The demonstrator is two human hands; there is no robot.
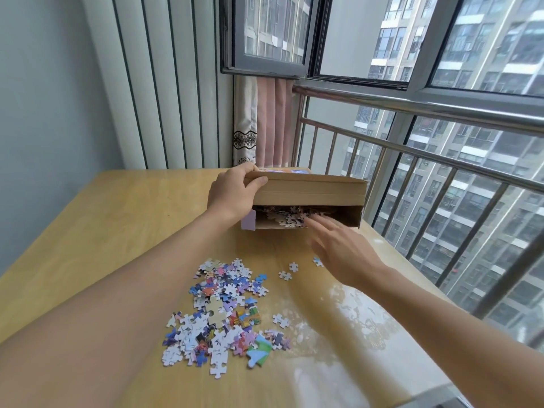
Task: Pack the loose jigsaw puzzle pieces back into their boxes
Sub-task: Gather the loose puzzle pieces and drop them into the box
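Observation:
A brown cardboard puzzle box [309, 188] stands at the far side of the wooden table [103, 225], its open end facing me with white-backed pieces [287, 217] inside. My left hand [232, 192] grips the box's raised top flap at its left corner, thumb on the front and fingers over the top. My right hand [338, 245], blurred, reaches with straight fingers to the box mouth, fingertips at the pieces there. A pile of several loose coloured pieces [220, 313] lies on the table nearer me, with a few strays [288, 270] to its right.
A metal railing [412, 148] and windows run along the table's right side. A pink curtain [270, 122] hangs behind the box. A ribbed white wall panel [164, 83] stands at the back left. Glare washes the table's right part [353, 319].

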